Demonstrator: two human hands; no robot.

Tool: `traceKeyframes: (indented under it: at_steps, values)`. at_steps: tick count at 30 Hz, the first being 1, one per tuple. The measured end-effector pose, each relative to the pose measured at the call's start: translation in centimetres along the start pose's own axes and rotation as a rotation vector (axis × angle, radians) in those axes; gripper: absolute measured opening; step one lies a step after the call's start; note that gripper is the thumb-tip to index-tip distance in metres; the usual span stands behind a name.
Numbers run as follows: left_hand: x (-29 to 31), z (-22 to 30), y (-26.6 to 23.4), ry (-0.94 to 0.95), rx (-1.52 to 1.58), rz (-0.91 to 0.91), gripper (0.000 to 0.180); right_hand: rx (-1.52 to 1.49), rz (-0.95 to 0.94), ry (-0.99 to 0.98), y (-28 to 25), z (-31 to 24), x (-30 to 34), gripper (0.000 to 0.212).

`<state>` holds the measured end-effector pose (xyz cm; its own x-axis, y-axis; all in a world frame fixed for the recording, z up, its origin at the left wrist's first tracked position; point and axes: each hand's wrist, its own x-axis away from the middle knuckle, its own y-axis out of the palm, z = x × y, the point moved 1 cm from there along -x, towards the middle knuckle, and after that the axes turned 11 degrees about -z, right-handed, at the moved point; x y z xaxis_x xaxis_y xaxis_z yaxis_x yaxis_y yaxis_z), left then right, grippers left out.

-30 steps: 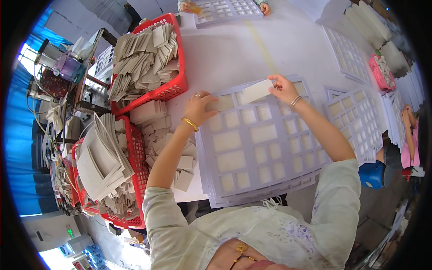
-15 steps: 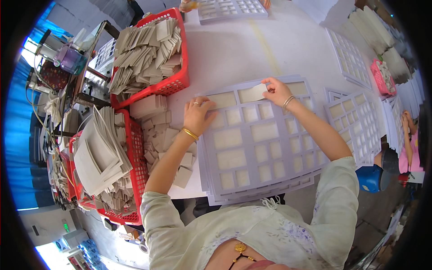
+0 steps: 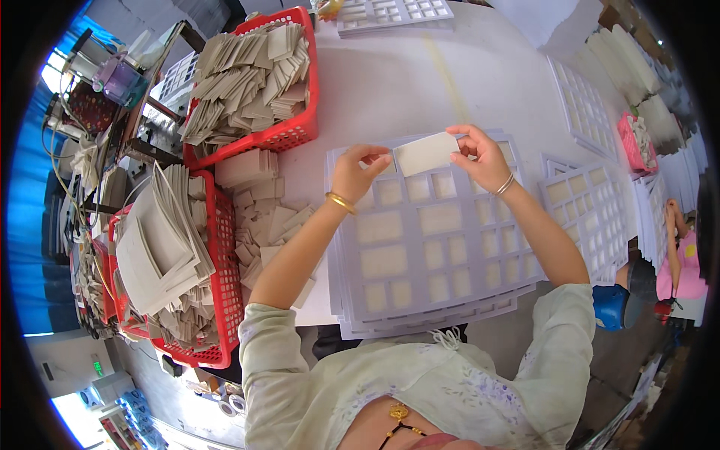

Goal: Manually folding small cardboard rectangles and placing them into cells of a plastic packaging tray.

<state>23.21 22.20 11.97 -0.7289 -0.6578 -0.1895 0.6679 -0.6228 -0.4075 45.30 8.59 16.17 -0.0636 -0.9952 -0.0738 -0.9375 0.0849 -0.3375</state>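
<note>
In my right hand [image 3: 484,161], a pale rectangular card piece [image 3: 426,154] is pinched between thumb and fingers at its right end. The card tilts over the far row of a lavender-grey sheet [image 3: 409,196] with many rectangular cutouts in several sizes. My left hand [image 3: 361,172] is raised, its thumb and index finger drawn together at the card's left edge; the contact there is partly hidden. Cream-coloured surfaces show through the sheet's openings. Several similar sheets lie stacked beneath it, their edges slightly fanned out.
Two red plastic baskets [image 3: 306,112] [image 3: 225,277] hold grey-white card pieces at the left. Loose card pieces [image 3: 262,225] lie beside them. More cutout sheets [image 3: 589,202] rest at the right. A pink basket [image 3: 636,142] and another person's arm [image 3: 673,240] are farther right.
My left hand has lifted off the sheet and moved right to the card's end, fingers drawing together. My right hand has shifted slightly right and nearer, and more of the card now shows.
</note>
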Motion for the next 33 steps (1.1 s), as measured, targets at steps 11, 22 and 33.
traceKeyframes:
  at_steps: [11, 22, 33]
  values:
    - [1.8, -1.5, -1.6, -0.12, 0.206, 0.273, 0.013, 0.037, 0.083, 0.279, -0.5, 2.0, -0.9, 0.039]
    - [22.9, 3.2, -8.3, 0.024, -0.235, 0.594, 0.011, 0.102, -0.021, 0.37, 0.8, 6.5, -2.5, 0.037]
    - [45.8, 5.7, -14.8, -0.308, -0.552, 1.466, 0.016, 0.855, -0.066, -0.326, 5.9, 3.8, -5.0, 0.019]
